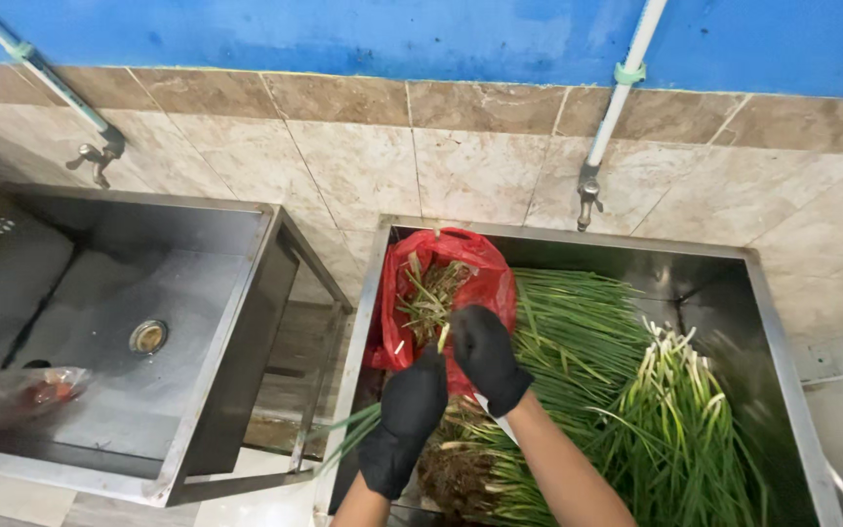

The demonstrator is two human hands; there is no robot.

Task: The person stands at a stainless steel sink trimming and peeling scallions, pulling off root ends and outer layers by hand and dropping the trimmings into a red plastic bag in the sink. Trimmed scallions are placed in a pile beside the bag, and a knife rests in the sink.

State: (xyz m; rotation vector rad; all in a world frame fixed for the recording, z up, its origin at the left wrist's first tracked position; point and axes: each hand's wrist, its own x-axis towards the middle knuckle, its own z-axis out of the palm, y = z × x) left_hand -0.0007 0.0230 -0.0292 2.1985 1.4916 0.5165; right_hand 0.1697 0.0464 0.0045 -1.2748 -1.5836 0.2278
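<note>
Scallion scraps (428, 293), light and limp, sit at frame centre inside a thin red plastic bag (480, 268) best gripped at its rim, where the gloved right hand (485, 353) and left hand (414, 395) close loosely over a trimmed piece

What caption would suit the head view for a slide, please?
Two black-gloved hands, left and right, drop trimmings into a red plastic bag beside green spring onions.
</note>
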